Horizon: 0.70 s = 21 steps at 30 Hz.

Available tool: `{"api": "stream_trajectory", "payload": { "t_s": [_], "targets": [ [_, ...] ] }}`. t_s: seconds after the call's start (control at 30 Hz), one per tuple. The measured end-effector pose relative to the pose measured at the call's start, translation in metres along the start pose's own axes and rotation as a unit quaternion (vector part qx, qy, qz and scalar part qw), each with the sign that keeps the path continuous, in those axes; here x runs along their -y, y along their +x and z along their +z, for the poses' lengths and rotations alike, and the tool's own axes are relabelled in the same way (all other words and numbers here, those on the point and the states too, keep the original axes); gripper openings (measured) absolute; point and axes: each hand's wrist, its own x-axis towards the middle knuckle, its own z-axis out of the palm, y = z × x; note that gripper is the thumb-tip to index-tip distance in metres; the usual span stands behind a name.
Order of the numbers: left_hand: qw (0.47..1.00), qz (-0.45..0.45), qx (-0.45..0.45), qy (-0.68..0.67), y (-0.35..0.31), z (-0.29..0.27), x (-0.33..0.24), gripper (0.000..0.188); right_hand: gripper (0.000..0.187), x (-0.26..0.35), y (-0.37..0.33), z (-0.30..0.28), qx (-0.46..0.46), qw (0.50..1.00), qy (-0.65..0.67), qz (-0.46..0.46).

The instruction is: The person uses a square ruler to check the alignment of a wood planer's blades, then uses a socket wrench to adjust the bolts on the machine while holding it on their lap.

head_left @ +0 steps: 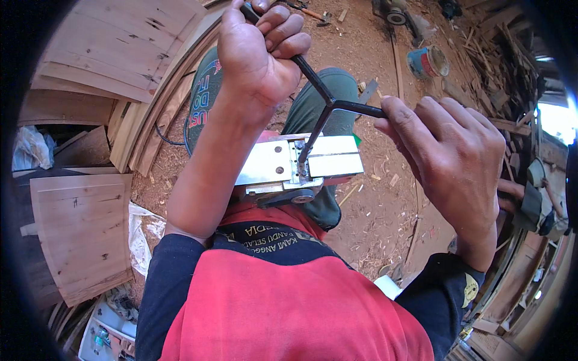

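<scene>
A black Y-shaped socket wrench (322, 114) stands over an upturned electric hand planer (334, 155) resting on my lap, its flat metal sole facing up. The wrench's lower leg reaches down to the cutter slot in the middle of the sole; whether its tip is seated on a bolt is too small to tell. My left hand (262, 51) is wrapped round the upper left arm of the wrench, palm turned up. With thumb and fingers, my right hand (448, 141) grips the end of the right arm. The planer's side shows a round pulley (302, 198) and dark belt.
Wood shavings cover the ground. A blue and red bucket (428, 62) stands beyond my knees, near a power tool (394, 15) and a hammer (322, 21). Wooden panels (84, 231) and planks line the left. Scrap wood (490, 66) is piled at right.
</scene>
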Motion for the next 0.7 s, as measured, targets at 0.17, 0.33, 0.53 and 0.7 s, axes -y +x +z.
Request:
{"api": "stream_trajectory", "payload": {
  "t_s": [0.17, 0.33, 0.53, 0.7],
  "targets": [
    [0.999, -0.03, 0.008, -0.036, 0.004, -0.01, 0.0, 0.04, 0.025, 0.007, 0.004, 0.002, 0.004, 1.0, 0.003, 0.001],
    [0.997, -0.061, -0.002, -0.049, 0.009, -0.017, -0.002, 0.042, 0.024, 0.014, 0.01, -0.004, 0.048, 0.999, -0.014, 0.008],
    [0.986, -0.128, 0.025, -0.105, 0.026, -0.037, 0.002, 0.046, 0.024, 0.025, 0.032, -0.024, 0.161, 0.986, -0.033, 0.0],
    [0.982, -0.175, -0.008, -0.067, 0.035, -0.032, 0.017, 0.043, 0.032, 0.028, 0.055, -0.041, 0.239, 0.971, 0.006, 0.011]
  ]
}}
